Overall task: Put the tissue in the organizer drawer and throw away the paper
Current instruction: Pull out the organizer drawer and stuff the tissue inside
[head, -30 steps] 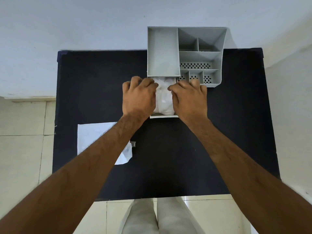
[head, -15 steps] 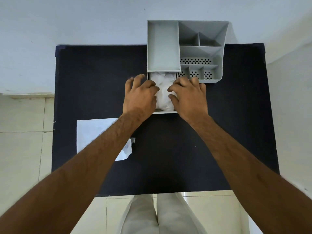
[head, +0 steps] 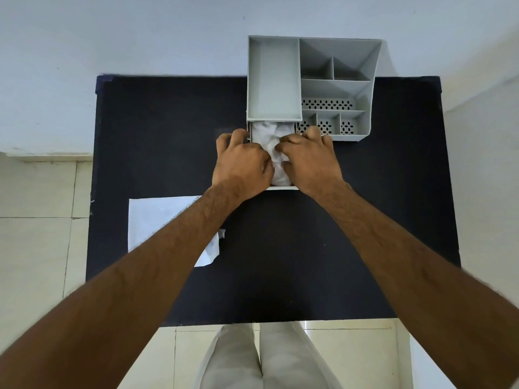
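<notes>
A grey organizer (head: 273, 80) with several compartments stands at the far edge of the black table. Its drawer (head: 280, 188) is pulled out toward me and holds crumpled white tissue (head: 269, 136). My left hand (head: 241, 164) rests over the drawer's left side, fingers curled down onto the tissue. My right hand (head: 309, 161) covers the right side, fingertips pressing the tissue near the middle. A flat white sheet of paper (head: 157, 220) lies on the table at the left, partly under my left forearm.
The black table (head: 379, 220) stands against a pale wall, its far edge under the organizer. Tiled floor shows to the left and below. A small grey piece (head: 222, 233) lies beside the paper's right edge. My legs show at the table's front edge.
Both hands have stayed on the tissue in the drawer and shifted slightly toward each other, the fingers curling tighter. The view has tilted a little.
</notes>
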